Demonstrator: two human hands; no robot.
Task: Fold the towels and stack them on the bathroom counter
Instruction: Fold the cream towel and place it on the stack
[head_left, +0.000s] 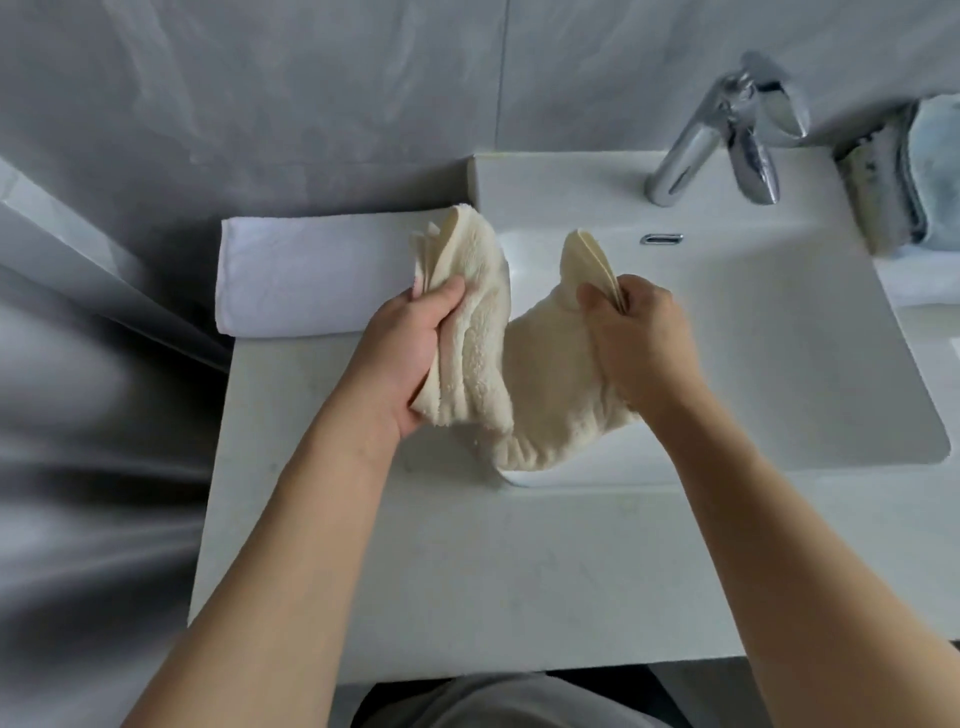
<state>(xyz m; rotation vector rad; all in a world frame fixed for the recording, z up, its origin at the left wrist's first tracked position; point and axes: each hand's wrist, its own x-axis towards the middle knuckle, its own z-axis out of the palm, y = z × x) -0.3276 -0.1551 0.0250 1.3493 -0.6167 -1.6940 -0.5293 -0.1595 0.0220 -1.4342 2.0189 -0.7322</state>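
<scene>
A cream towel (535, 384) hangs bunched between my two hands above the left edge of the sink basin. My left hand (410, 358) grips one end of it, with a corner sticking up past the thumb. My right hand (641, 343) pinches the other end, whose corner also stands up. The towel's middle sags down onto the counter (467, 561) at the basin's rim. A white towel (306, 280) lies folded flat at the counter's back left corner, just behind my left hand.
The white sink basin (753, 338) fills the right half of the counter, with a chrome faucet (727, 135) behind it. A grey-blue towel (904, 171) lies at the far right edge. A grey tiled wall rises behind; the counter's left edge drops off.
</scene>
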